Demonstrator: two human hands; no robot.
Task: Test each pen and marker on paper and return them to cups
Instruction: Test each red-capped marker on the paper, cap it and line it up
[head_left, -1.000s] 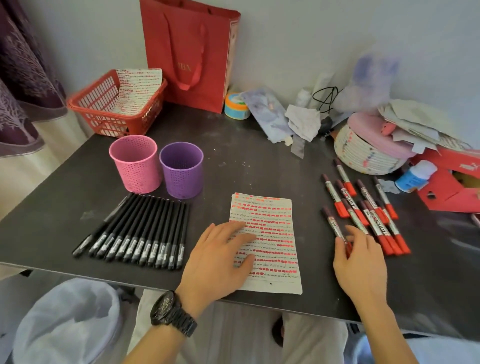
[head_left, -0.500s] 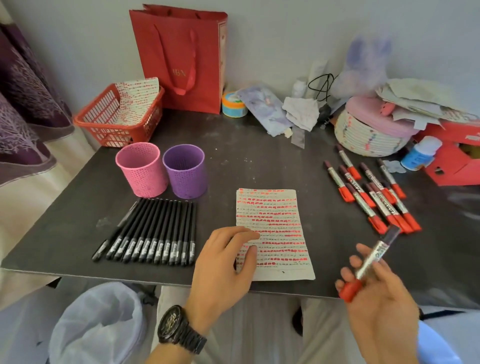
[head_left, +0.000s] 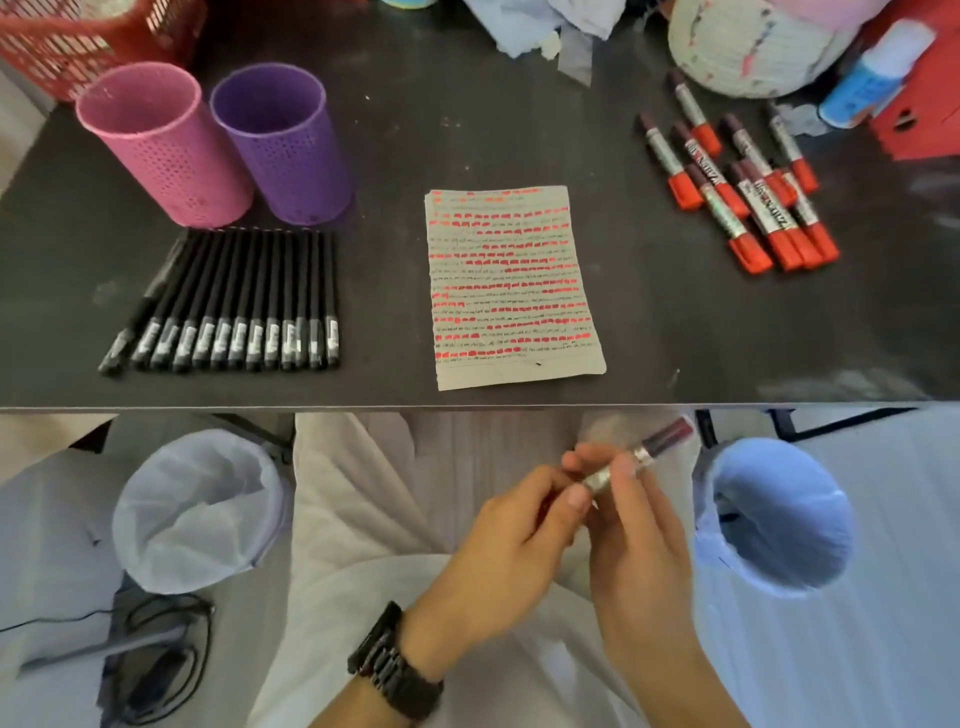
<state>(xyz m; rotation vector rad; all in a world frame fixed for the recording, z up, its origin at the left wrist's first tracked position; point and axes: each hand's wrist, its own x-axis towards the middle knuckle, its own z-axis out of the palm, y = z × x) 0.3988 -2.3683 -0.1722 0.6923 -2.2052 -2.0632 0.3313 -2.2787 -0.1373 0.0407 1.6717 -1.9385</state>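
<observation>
Both hands hold one red marker (head_left: 644, 453) over my lap, below the table's front edge. My right hand (head_left: 631, 530) pinches its barrel. My left hand (head_left: 511, 540), with a black watch on the wrist, grips the red cap end, which is mostly hidden in its fingers. On the dark table (head_left: 519, 130) lies the sheet of paper (head_left: 514, 283) covered in red and black test strokes. Several red markers (head_left: 737, 192) lie to its right. A row of several black pens (head_left: 234, 301) lies to its left, in front of an empty pink cup (head_left: 166, 145) and an empty purple cup (head_left: 283, 145).
A red basket (head_left: 62, 47) sits at the back left. A woven round box (head_left: 743, 47), a blue-and-white bottle (head_left: 867, 73) and crumpled papers crowd the back right. Below the table stand a white-lined bin (head_left: 200, 514) on the left and a blue-lined bin (head_left: 774, 514) on the right.
My right hand picked a red marker off the table and drew it back over my lap. My left hand left the paper and took the marker's cap end. The view tilted down.
</observation>
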